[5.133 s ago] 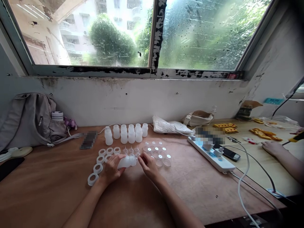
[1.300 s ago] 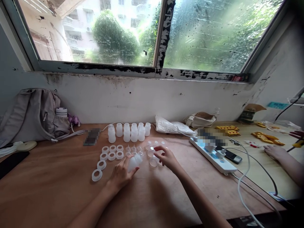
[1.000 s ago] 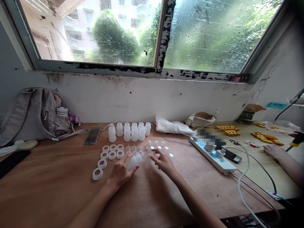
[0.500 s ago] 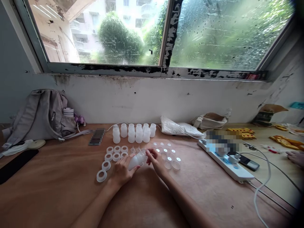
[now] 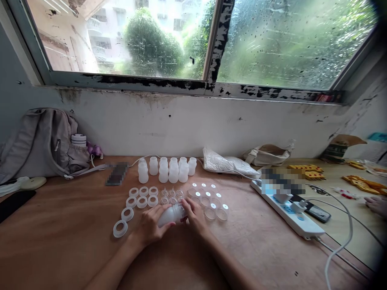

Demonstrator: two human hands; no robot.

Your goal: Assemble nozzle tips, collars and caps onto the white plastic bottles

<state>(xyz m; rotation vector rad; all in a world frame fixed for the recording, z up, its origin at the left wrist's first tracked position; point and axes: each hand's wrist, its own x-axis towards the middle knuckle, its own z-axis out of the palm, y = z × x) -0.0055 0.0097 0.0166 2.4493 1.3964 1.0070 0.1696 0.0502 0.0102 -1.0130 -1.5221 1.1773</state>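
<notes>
A frosted baby bottle (image 5: 167, 216) lies tilted over the table, its neck end toward the right. My left hand (image 5: 151, 224) is wrapped round its body. At the neck end, the fingers of my right hand (image 5: 195, 215) are closed on the bottle; whatever fitting is under them is mostly hidden. Several white collar rings (image 5: 120, 235) lie left of my hands. Just beyond the bottle stand several clear nipples (image 5: 172, 194). To the right are several clear caps (image 5: 222, 219) and small white discs (image 5: 213, 206). More frosted bottles (image 5: 173, 171) stand upright in a cluster behind.
A grey backpack (image 5: 45, 141) and a blurred phone-like slab (image 5: 117, 174) are at the left. White plastic packaging (image 5: 222, 161) lies by the wall. On the right are a power strip (image 5: 302, 225) with cables, yellow parts (image 5: 359, 184) and another person's hand (image 5: 376, 204).
The bottle and both hands have come slightly nearer to me. My right hand has closed more fully round the neck end. The view has shifted a little to the right.
</notes>
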